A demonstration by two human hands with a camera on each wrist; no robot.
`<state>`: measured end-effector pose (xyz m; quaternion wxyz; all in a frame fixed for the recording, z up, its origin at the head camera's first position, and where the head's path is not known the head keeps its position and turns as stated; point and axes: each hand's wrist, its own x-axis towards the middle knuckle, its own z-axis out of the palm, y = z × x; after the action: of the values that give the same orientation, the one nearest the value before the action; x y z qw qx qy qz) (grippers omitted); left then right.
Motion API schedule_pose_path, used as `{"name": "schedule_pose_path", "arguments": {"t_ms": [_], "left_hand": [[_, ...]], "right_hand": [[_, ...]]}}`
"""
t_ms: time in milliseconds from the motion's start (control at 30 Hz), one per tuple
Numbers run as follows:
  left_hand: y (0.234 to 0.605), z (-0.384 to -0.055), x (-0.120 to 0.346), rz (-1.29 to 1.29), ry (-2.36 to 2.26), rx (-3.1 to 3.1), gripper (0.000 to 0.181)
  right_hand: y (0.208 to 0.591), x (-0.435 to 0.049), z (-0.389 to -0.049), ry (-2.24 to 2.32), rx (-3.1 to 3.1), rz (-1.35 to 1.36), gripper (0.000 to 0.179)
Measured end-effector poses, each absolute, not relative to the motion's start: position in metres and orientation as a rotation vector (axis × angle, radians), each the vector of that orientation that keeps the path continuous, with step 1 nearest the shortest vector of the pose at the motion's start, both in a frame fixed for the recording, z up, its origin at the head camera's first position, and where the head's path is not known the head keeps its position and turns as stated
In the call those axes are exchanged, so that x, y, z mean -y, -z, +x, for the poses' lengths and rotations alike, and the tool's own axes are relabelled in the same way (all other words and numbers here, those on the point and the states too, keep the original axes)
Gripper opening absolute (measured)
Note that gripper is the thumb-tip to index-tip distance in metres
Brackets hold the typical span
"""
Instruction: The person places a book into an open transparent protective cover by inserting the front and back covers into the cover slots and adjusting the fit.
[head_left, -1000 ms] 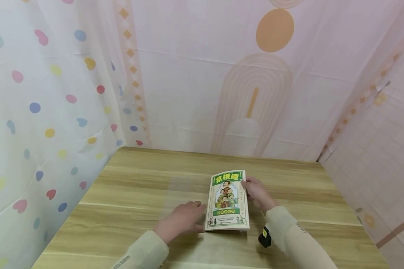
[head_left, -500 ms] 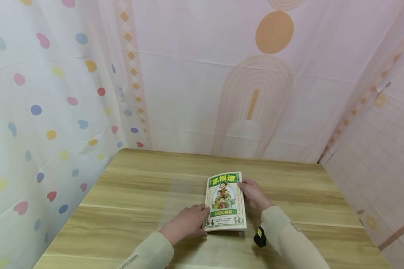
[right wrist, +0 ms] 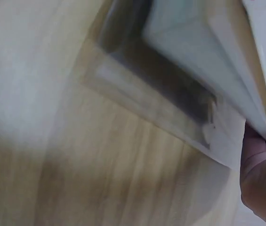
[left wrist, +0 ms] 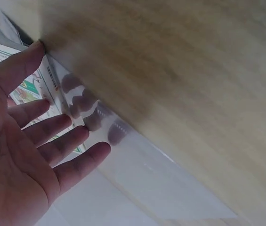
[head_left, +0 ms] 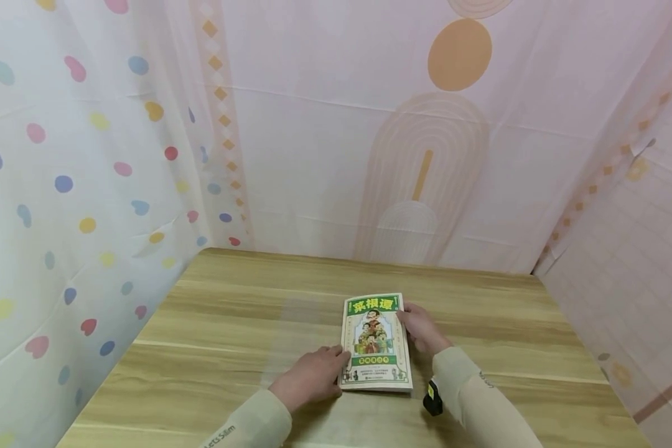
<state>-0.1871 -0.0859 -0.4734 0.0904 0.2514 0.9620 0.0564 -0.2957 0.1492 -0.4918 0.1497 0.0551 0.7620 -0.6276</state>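
Observation:
A paperback book [head_left: 376,367] with a green-and-white cover and cartoon figures lies in front of me, over a clear plastic sheet [left wrist: 142,174]. My right hand [head_left: 424,328] pinches the book's right edge, thumb on top. In the right wrist view, that side of the book [right wrist: 184,52] tilts up over the clear plastic [right wrist: 147,106]. At the left edge is my left hand [head_left: 315,375], its fingertips right at the cover. The left wrist view shows that hand [left wrist: 34,136] with fingers extended and spread, above the sheet.
The book rests over a wood-grain table [head_left: 213,348]. Below the right sleeve is a small black object [head_left: 432,398] with a yellow patch. A dotted curtain [head_left: 89,186] borders the left, and a pink patterned curtain [head_left: 302,155] hangs behind.
The book has shifted slightly left and nearer to me, held by the right hand. My left hand has moved right, its fingertips now overlapping the book's left edge.

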Motion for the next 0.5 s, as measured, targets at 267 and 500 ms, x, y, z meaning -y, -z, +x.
{"name": "schedule_pose_path", "arguments": {"t_ms": [267, 500], "left_hand": [[0.4772, -0.1874, 0.0847, 0.811, -0.128, -2.894, 0.058], [0.4800, -0.1940, 0.0780, 0.872, -0.103, -2.925, 0.053]], "right_hand": [[0.4955, -0.1493, -0.2951, 1.703, -2.306, 0.177, 0.041], [0.4923, -0.1545, -0.2981, 1.452, -2.627, 0.126, 0.036]]}}
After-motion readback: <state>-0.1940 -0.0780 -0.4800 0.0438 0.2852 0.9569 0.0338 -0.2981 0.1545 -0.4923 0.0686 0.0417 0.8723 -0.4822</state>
